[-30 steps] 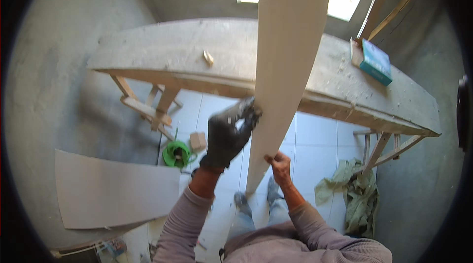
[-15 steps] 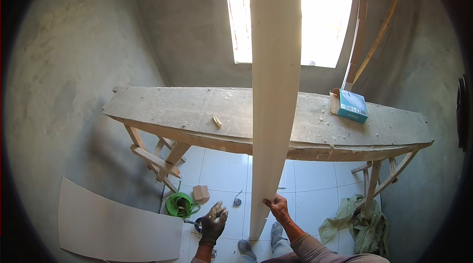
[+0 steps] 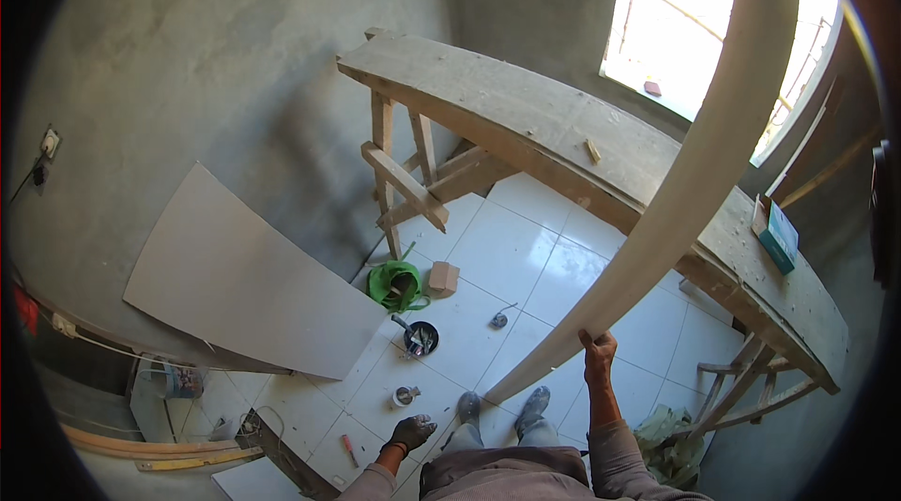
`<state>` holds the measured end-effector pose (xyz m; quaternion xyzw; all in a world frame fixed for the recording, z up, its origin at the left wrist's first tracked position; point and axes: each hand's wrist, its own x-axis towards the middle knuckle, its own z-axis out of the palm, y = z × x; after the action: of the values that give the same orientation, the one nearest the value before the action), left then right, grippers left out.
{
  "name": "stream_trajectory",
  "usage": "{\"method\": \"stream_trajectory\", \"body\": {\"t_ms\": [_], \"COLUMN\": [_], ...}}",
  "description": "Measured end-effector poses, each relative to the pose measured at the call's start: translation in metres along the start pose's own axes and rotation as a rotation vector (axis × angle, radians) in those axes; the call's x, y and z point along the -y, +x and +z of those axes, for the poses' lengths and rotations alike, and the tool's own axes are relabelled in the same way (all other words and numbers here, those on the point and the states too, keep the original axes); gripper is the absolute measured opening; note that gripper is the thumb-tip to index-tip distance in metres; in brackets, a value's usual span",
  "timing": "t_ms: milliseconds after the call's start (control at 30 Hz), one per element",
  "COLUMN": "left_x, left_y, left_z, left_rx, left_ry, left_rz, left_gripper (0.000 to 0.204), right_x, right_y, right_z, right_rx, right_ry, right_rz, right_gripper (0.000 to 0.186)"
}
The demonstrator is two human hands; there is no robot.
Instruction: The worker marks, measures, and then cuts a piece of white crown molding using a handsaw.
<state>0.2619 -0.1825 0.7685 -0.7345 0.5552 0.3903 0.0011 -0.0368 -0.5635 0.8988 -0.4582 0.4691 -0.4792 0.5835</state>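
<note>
A long pale board (image 3: 694, 173) slants from the floor near my feet up past the workbench and in front of the window. My bare right hand (image 3: 599, 357) grips its right edge low down, thumb on the face and fingers around the edge. My left hand (image 3: 411, 432), in a dark glove, hangs apart from the board to the left of my boots. Its fingers are loosely curled together, with nothing visible in them. A small can (image 3: 404, 396) stands on the tiles just beyond it.
A wooden workbench (image 3: 526, 116) crosses the room, bearing a blue box (image 3: 776, 236). A large grey sheet (image 3: 253, 276) leans at the left wall. On the floor are a green bag (image 3: 394, 283), a brown block (image 3: 443, 278), a black bucket (image 3: 421, 339) and crumpled cloth (image 3: 671, 440).
My view has swung left, showing more of the left wall and floor. The left hand has dropped lower and its fingers have curled in. My right hand still grips the board.
</note>
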Motion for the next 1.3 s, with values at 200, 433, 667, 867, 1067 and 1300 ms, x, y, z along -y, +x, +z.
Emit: {"method": "stream_trajectory", "body": {"t_ms": [200,433,667,867,1067,1300], "left_x": [0.029,0.033,0.054,-0.008,-0.121,-0.156], "left_y": [-0.025,-0.015,-0.059,-0.115,-0.172,-0.22], "left_z": [0.036,0.034,0.06,0.175,0.297,0.344], "left_rx": [-0.1,-0.147,-0.724,-0.716,-0.725,-0.42], "left_ry": [0.028,-0.036,-0.212,-1.115,-0.942,-0.672], "left_rz": [0.045,-0.048,-0.213,-0.817,-0.6,-0.806], "left_gripper": [0.032,0.031,0.034,0.025,0.017,0.024], "right_x": [0.01,0.034,0.032,0.064,0.128,0.203], "right_y": [0.015,0.024,0.004,-0.045,-0.087,-0.158], "right_z": [-0.004,-0.014,0.024,0.118,0.214,0.356], "right_rx": [0.087,0.163,0.282,0.545,0.791,1.035], "right_ry": [0.056,0.029,0.017,-0.075,-0.048,0.25], "right_rz": [-0.088,-0.12,-0.099,-0.08,-0.057,-0.083], "right_gripper": [0.028,0.028,0.019,0.021,0.02,0.026]}}
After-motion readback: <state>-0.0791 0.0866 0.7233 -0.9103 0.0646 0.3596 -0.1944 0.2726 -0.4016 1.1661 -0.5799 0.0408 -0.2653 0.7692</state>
